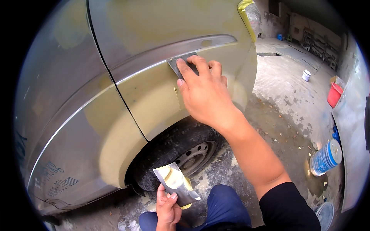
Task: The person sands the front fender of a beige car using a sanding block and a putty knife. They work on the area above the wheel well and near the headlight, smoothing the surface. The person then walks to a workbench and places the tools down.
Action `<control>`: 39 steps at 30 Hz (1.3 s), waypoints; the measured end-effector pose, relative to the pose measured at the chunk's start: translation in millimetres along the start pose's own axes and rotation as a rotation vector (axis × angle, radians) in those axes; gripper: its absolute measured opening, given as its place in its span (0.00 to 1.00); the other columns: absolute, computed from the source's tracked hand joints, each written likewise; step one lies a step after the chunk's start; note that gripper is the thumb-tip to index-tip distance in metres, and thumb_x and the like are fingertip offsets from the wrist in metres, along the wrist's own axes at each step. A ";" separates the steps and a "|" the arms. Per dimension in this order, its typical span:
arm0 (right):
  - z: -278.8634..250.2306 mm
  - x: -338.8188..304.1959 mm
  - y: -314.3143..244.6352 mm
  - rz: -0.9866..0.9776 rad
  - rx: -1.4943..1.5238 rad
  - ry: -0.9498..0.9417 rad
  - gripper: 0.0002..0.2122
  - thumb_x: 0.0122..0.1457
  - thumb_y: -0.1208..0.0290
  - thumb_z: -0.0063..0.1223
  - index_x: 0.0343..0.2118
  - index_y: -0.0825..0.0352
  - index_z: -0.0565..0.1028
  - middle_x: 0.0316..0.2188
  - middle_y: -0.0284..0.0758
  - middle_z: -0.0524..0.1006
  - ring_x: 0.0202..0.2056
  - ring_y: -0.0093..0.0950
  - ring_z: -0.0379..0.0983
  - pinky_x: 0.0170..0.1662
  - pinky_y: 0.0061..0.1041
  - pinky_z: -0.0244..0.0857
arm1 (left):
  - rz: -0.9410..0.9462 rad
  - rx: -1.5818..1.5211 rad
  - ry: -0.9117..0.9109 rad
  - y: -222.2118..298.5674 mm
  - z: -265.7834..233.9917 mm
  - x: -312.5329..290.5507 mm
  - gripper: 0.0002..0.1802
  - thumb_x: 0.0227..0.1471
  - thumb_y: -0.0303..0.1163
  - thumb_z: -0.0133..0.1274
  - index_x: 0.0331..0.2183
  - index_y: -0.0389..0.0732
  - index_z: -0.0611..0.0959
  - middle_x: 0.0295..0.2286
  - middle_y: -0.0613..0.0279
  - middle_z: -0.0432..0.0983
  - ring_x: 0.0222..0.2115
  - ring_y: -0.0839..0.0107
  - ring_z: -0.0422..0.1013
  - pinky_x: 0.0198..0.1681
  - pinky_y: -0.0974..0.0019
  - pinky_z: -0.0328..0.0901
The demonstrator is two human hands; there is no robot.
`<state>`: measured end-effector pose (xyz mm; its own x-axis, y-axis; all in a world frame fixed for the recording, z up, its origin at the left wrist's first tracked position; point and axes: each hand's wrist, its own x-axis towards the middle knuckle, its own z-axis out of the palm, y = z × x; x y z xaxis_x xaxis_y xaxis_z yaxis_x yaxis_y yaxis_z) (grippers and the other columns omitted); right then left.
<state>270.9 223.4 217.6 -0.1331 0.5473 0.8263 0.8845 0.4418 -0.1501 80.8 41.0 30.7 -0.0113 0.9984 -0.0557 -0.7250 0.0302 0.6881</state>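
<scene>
My right hand [208, 92] is closed on a thin dark spreader [174, 66], fingers on its face and thumb at its lower side. The blade lies against the grey vehicle's panel [148, 94], at a raised body line above the wheel arch. Yellowish filler coats much of this panel. Low in front of the tyre [152, 167], my left hand [167, 206] grips a flat grey metal plate [185, 197] at its near side. A mound of pale yellow filler [174, 178] sits on the plate, and some hangs over its edges.
A narrow panel gap [111, 75] runs down to the wheel arch. Yellow masking tape [246, 17] edges the vehicle's upper right end. On the stained floor to the right stand a blue-and-white bucket [323, 158], a red bucket [335, 95] and a small white can [306, 75].
</scene>
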 end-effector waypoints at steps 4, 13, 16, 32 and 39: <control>1.8 -20.0 -7.8 -0.023 -0.005 -0.028 0.20 0.59 0.68 0.50 0.55 0.65 0.69 0.54 0.39 0.63 0.49 0.49 0.58 0.42 0.48 0.62 | 0.017 0.011 0.005 -0.5 -5.9 2.3 0.36 0.50 0.19 0.55 0.59 0.39 0.61 0.53 0.53 0.69 0.55 0.61 0.66 0.61 0.57 0.57; 3.4 -62.1 -13.2 -0.007 0.030 -0.136 0.21 0.58 0.67 0.52 0.55 0.63 0.69 0.54 0.38 0.64 0.50 0.49 0.59 0.43 0.47 0.62 | 0.047 0.070 0.019 0.4 -4.4 9.3 0.35 0.50 0.23 0.57 0.58 0.42 0.63 0.52 0.57 0.69 0.52 0.62 0.68 0.58 0.55 0.63; 3.4 -79.0 -15.9 -0.012 0.031 -0.154 0.21 0.58 0.67 0.52 0.55 0.63 0.69 0.54 0.39 0.63 0.50 0.50 0.59 0.43 0.47 0.62 | 0.072 0.080 0.024 -0.6 -4.6 8.4 0.35 0.50 0.22 0.56 0.58 0.41 0.62 0.52 0.56 0.69 0.52 0.63 0.68 0.58 0.56 0.63; -2.8 -28.5 57.7 0.134 0.145 0.001 0.20 0.61 0.66 0.46 0.56 0.62 0.69 0.57 0.39 0.63 0.51 0.48 0.60 0.50 0.51 0.62 | 0.066 0.099 0.019 -1.2 -1.2 -0.8 0.34 0.51 0.21 0.53 0.58 0.41 0.62 0.52 0.57 0.69 0.52 0.61 0.68 0.58 0.55 0.62; -0.5 -65.4 7.9 0.116 0.080 -0.178 0.21 0.60 0.67 0.47 0.56 0.63 0.68 0.56 0.40 0.64 0.50 0.49 0.60 0.45 0.51 0.62 | 0.095 0.112 0.027 -0.6 -1.4 -1.5 0.33 0.51 0.21 0.52 0.58 0.41 0.62 0.52 0.57 0.69 0.51 0.62 0.69 0.57 0.55 0.63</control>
<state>286.7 190.7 162.6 -0.1155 0.7116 0.6930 0.8613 0.4193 -0.2871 80.3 39.4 29.4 -0.0956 0.9954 -0.0053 -0.6386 -0.0573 0.7674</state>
